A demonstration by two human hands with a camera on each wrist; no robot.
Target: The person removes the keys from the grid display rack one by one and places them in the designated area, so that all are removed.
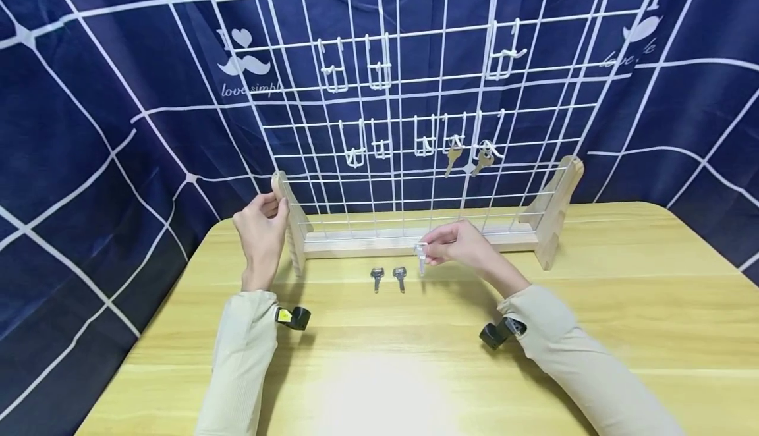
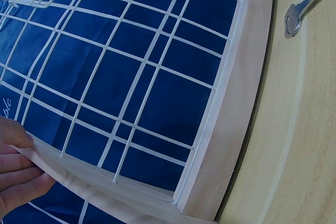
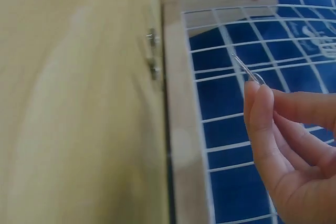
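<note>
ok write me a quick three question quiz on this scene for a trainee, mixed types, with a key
1. How many keys lie on the table?
2. True or false: the left grip is pinching a key.
3. Where are the gold-coloured keys?
a) beside the left grip
b) hanging from white hooks
c) in the right grip

Key:
1. Two.
2. False: it holds the wooden end piece of the rack, while the right grip pinches a silver key.
3. b
</note>
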